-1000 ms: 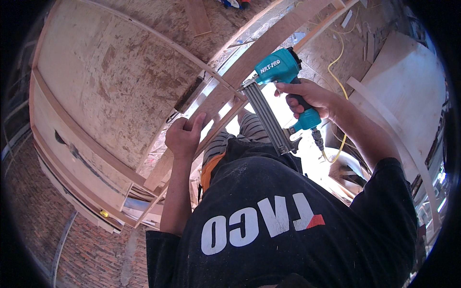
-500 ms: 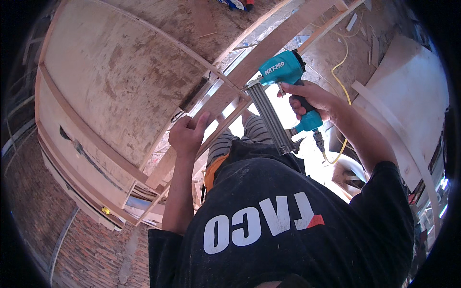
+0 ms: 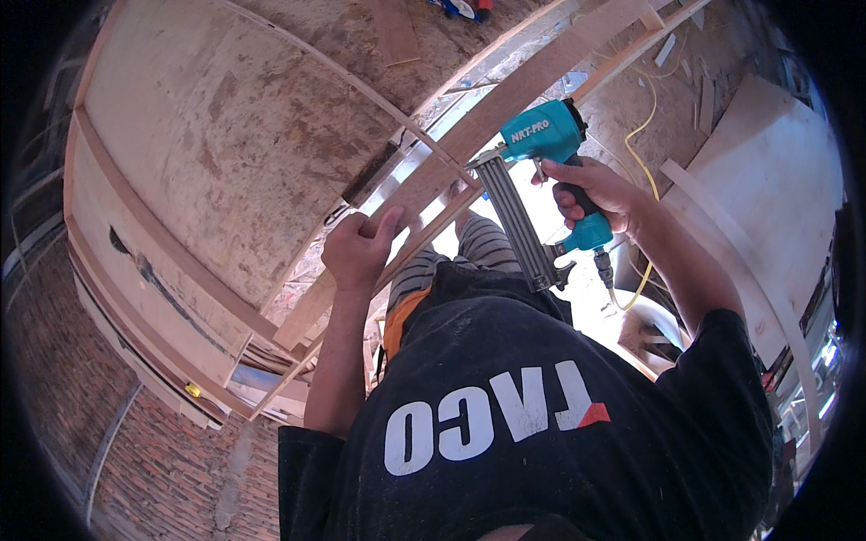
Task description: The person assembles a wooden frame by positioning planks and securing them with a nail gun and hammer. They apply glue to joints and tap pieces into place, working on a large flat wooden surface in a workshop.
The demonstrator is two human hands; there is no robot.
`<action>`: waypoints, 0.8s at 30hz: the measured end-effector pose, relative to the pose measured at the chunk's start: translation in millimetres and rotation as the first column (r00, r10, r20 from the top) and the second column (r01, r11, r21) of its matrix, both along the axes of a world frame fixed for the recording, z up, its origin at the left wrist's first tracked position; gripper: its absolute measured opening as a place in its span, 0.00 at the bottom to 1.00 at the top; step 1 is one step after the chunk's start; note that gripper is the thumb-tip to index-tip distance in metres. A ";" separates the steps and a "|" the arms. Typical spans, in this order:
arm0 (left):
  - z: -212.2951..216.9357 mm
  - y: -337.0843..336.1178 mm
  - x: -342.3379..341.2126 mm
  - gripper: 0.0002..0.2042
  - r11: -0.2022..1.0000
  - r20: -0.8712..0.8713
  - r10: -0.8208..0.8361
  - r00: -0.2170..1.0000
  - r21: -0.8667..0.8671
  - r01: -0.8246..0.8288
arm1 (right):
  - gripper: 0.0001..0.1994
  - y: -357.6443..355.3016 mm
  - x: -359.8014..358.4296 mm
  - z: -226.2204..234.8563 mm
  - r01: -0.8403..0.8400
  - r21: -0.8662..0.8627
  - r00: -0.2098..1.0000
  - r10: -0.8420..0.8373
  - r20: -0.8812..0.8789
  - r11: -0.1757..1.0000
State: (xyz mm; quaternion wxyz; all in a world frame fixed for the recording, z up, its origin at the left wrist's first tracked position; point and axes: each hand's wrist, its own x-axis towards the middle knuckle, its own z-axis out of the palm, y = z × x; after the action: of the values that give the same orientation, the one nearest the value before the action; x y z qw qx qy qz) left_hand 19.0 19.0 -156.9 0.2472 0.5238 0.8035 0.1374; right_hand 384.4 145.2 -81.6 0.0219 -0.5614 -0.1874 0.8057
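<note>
My right hand [image 3: 597, 194] is wrapped round the black grip of a teal pneumatic nail gun [image 3: 544, 129], with a finger at the trigger. The gun's nose is at the joint where a thin wooden strip [image 3: 361, 86] meets a long wooden board [image 3: 505, 106]; whether it touches the wood I cannot tell. From its base a yellow air hose [image 3: 648, 171] runs off. Closed over the edge of the same board, my left hand [image 3: 359, 245] has its thumb on top and its fingers partly hidden. A narrow batten [image 3: 439, 223] runs along the board's near side.
A large panel [image 3: 216, 135] with wooden edging spreads across the left. Pale plywood [image 3: 767, 198] leans at the right, with a curved strip [image 3: 722, 243] before it. A brick surface [image 3: 171, 460] shows at lower left. Wood scraps [image 3: 706, 104] lie on the ground at upper right.
The view has shifted slightly, so the wood and nail gun appear a little farther right. Both hands keep their holds, and the gun's nose stays at the same joint.
</note>
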 end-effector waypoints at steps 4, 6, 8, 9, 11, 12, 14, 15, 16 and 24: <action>-1.0 -0.6 -2.5 0.33 1.000 -0.006 -0.017 1.000 -0.015 0.016 | 0.24 1.9 1.1 12.1 -0.011 0.020 1.000 0.011 0.004 1.000; -1.4 -0.3 -2.8 0.33 0.999 -0.009 -0.029 1.000 -0.019 0.029 | 0.25 6.1 -1.0 23.0 -0.042 0.071 0.998 0.038 0.046 0.997; -0.3 0.9 -2.4 0.33 0.999 -0.008 -0.033 0.999 -0.037 0.033 | 0.26 10.9 -3.3 33.9 -0.075 0.108 0.995 0.066 0.080 0.991; 0.5 0.9 -1.4 0.33 0.999 -0.014 -0.030 0.999 -0.027 0.030 | 0.27 14.6 -4.4 38.1 -0.094 0.122 0.992 0.084 0.090 0.988; 2.9 0.5 1.4 0.33 1.000 -0.027 -0.021 0.999 -0.008 0.021 | 0.27 26.5 -7.0 46.8 -0.127 0.150 0.987 0.110 0.115 0.980; 2.8 0.9 1.0 0.33 1.000 -0.016 -0.021 1.000 -0.011 0.021 | 0.28 32.6 -10.3 51.0 -0.141 0.162 0.984 0.120 0.134 0.977; 2.9 2.4 0.9 0.32 1.000 0.006 -0.014 1.000 -0.016 0.014 | 0.28 45.7 -17.3 57.9 -0.175 0.182 0.975 0.145 0.165 0.968; 1.3 2.2 1.5 0.32 1.000 -0.002 -0.015 1.000 -0.001 0.015 | 0.28 52.9 -19.9 60.4 -0.194 0.188 0.971 0.161 0.175 0.963; -0.5 1.8 1.9 0.32 1.000 -0.010 -0.012 1.000 0.014 0.012 | 0.28 61.6 -22.3 61.8 -0.216 0.193 0.966 0.180 0.185 0.957; 4.3 2.5 -1.1 0.34 0.999 -0.015 0.002 1.000 -0.051 -0.003 | 0.23 168.6 -59.7 35.2 -0.564 0.052 0.821 0.554 0.136 0.824</action>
State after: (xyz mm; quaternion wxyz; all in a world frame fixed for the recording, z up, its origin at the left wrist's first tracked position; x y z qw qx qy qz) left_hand 17.9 21.5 -152.5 0.2544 0.5174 0.8091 0.1133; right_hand 324.7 313.9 -46.4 -0.2011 -0.5256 -0.3807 0.7338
